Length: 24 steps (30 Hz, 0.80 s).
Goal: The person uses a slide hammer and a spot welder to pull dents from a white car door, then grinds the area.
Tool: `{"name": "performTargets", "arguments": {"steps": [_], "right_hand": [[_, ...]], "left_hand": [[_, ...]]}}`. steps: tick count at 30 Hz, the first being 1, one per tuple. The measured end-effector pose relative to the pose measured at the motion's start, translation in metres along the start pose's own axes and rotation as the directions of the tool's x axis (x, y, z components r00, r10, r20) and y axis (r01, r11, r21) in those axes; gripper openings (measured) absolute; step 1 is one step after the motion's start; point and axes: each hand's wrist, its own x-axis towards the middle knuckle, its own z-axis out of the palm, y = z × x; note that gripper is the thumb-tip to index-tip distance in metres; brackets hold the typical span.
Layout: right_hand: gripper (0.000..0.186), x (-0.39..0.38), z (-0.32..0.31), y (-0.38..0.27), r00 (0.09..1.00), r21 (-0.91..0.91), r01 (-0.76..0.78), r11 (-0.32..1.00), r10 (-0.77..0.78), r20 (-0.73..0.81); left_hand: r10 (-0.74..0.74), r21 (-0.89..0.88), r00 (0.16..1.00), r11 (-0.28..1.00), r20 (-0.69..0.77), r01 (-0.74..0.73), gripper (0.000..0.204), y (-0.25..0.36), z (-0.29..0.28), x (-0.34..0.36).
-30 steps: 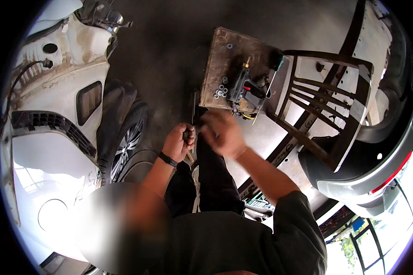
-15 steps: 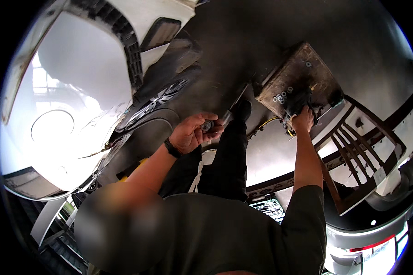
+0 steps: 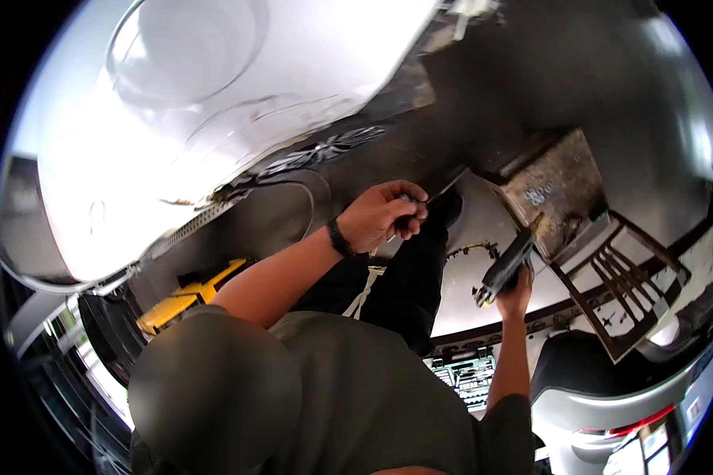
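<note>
My left hand [image 3: 384,215] is closed, thumb and fingers pinched around small grey washers [image 3: 406,199], mostly hidden by the fingers. A thin metal rod [image 3: 450,182] runs up and right from those fingertips; whether the hand grips it too I cannot tell. My right hand [image 3: 516,294] is wrapped round the grip of a black pistol-shaped gun [image 3: 509,265] with a brass-coloured tip. That tip points at the near edge of a rusty-brown metal box top [image 3: 580,166]. A cluster of loose washers [image 3: 537,195] lies on the box.
A white car body [image 3: 238,142] with a spoked wheel [image 3: 325,150] fills the left. A yellow tool [image 3: 190,297] lies below it. At right are a brown slatted frame [image 3: 618,289] and another car's bumper [image 3: 618,400]. An open socket set [image 3: 467,380] sits beside my right arm.
My right hand has lifted the black gun off the box and toward me. My left fingers have closed over the washers. The view has turned, bringing more of the white car in.
</note>
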Motion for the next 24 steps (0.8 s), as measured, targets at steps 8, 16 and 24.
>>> {"name": "performTargets", "arguments": {"steps": [8,16,24], "right_hand": [[0.039,-0.067,0.047,-0.194,0.890,0.892,-0.451,-0.008,0.064,0.451],[0.047,-0.038,-0.005,-0.327,0.831,0.857,-0.327,0.397,-0.311,0.461],[0.039,-0.014,0.002,-0.333,0.626,0.658,-0.743,0.122,-0.218,0.748]], "left_hand": [[0.047,0.077,0.999,0.996,0.008,-0.047,0.018,-0.002,-0.093,-0.098],[0.120,-0.134,0.993,0.984,-0.020,-0.122,0.031,-0.001,-0.131,-0.145],[0.253,-0.214,0.967,0.943,-0.034,-0.254,0.041,-0.011,-0.141,-0.145]]}}
